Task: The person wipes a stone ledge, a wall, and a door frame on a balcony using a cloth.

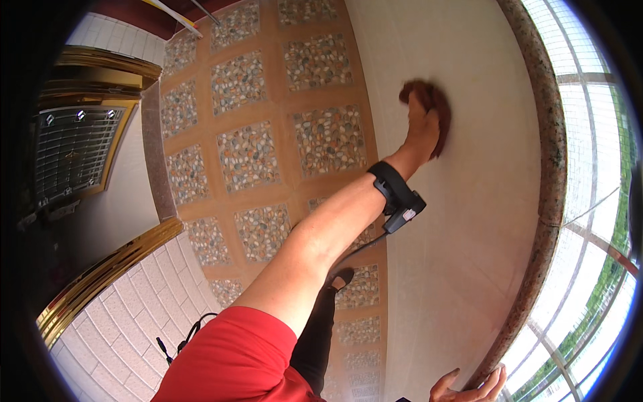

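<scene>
My left hand is stretched out against the smooth beige surface of a low wall. Under its fingers is a dark reddish-brown cloth, blurred at the edges. A black strap with a small device circles the left wrist, and a cable runs back from it along the arm. At the bottom edge of the view, my right hand rests on the speckled stone coping of the wall, its fingers curled over it and partly cut off.
Pebble-inlaid paving with tan borders covers the ground. On the left, a gold-framed door stands between white brick-tiled walls. Metal bars rise beyond the coping. My shoe is beside the low wall. Thin poles lean at the far end.
</scene>
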{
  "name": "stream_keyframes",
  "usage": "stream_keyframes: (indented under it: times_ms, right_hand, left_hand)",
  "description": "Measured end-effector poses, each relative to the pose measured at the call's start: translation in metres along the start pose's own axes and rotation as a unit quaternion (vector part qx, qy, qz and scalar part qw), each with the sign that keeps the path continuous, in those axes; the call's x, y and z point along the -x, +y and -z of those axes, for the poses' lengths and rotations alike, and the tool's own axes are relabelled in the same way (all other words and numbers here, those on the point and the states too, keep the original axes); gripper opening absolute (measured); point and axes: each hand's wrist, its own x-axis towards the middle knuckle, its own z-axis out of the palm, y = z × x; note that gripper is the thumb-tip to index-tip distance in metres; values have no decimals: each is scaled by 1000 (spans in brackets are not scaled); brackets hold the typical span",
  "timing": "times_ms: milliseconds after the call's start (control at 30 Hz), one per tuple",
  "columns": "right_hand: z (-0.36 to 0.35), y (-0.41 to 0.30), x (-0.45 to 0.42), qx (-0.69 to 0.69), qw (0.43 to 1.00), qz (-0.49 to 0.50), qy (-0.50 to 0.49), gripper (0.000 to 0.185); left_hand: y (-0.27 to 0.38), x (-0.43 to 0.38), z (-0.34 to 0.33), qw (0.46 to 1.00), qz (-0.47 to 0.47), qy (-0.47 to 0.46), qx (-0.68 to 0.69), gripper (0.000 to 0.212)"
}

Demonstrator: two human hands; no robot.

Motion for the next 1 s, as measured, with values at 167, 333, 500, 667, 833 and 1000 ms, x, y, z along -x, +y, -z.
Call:
stream_keyframes:
  times_ms: [167, 333, 500, 667, 833, 1000]
  right_hand:
    - [-1, 3, 1, 5, 1000, -5, 0, 62]
    - [-1, 2, 0, 11, 1000, 9, 0, 65]
    - [-4, 5, 3, -12, 1000, 8, 20, 67]
    - [-5, -3, -1, -12, 1000, 8, 19, 69]
    - [-1, 1, -3, 5, 1000, 9, 24, 69]
    - [-2, -3, -7, -11, 999, 19, 30, 72]
  left_hand:
    - [64, 21, -35, 985, -143, -24, -89, 50]
    - [69, 114, -51, 952, -257, -63, -157, 55]
    - [38, 182, -44, 956, -219, -132, -144, 55]
    - [-45, 133, -40, 987, -53, 56, -142, 38]
    - [-85, 139, -28, 946, 48, 116, -298, 28]
    - [-150, 211, -19, 966, 133, 72, -209, 29]
